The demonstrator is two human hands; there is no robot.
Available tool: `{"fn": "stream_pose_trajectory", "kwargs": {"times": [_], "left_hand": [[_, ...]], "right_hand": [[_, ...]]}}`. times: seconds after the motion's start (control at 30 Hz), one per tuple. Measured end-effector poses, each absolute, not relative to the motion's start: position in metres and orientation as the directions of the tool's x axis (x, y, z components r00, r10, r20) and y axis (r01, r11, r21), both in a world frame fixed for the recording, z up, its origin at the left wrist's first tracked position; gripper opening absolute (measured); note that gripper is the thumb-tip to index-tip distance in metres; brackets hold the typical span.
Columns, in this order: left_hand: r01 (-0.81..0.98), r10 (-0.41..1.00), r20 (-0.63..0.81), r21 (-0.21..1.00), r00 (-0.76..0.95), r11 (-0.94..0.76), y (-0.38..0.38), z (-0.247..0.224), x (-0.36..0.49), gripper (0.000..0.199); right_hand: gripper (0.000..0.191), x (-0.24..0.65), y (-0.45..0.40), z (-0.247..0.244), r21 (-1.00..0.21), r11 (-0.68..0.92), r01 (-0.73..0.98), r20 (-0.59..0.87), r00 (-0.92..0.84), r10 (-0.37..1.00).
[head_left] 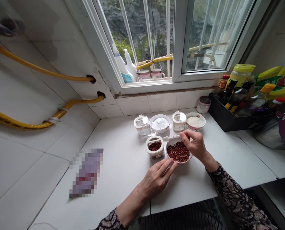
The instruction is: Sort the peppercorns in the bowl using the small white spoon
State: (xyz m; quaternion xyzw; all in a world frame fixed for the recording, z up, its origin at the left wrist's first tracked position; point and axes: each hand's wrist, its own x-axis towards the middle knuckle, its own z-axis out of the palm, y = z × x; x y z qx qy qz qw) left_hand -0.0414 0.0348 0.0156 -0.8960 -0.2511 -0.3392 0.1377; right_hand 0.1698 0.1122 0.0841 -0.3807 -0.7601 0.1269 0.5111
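No writing is clear enough for me to read. Just beyond my left hand [156,179], whose loose fingers rest on the tabletop [118,166] against the bowl's near rim, stands a small jar [154,147] partly filled with red peppercorns. The bowl [178,152] beside it is full of them. My right hand [195,145], at the bowl's far rim, pinches a white spoon [171,138] lying left-right, bowl end towards the jar.
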Motion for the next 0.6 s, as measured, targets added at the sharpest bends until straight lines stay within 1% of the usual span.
{"fn": "stream_pose_trajectory", "kwargs": {"times": [0.1, 0.23, 0.4, 0.6], "left_hand": [[0.537, 0.35, 0.688, -0.069, 0.636, -0.841, 0.035, 0.016, -0.041, 0.046], [0.537, 0.356, 0.68, -0.065, 0.641, -0.841, 0.034, 0.014, -0.043, 0.049], [0.533, 0.362, 0.67, -0.059, 0.648, -0.844, 0.034, 0.014, -0.044, 0.054], [0.526, 0.349, 0.684, -0.06, 0.641, -0.848, 0.035, 0.017, -0.043, 0.049]], "right_hand": [[0.04, 0.184, 0.12, 0.084, -0.633, 0.578, 0.516, 0.549, -0.227, 0.804], [0.04, 0.189, 0.125, 0.078, -0.621, 0.487, 0.614, 0.399, -0.287, 0.871], [0.041, 0.183, 0.122, 0.076, -0.601, 0.457, 0.655, 0.348, -0.301, 0.888], [0.043, 0.185, 0.123, 0.077, -0.7, 0.389, 0.599, 0.286, -0.264, 0.921]]}}
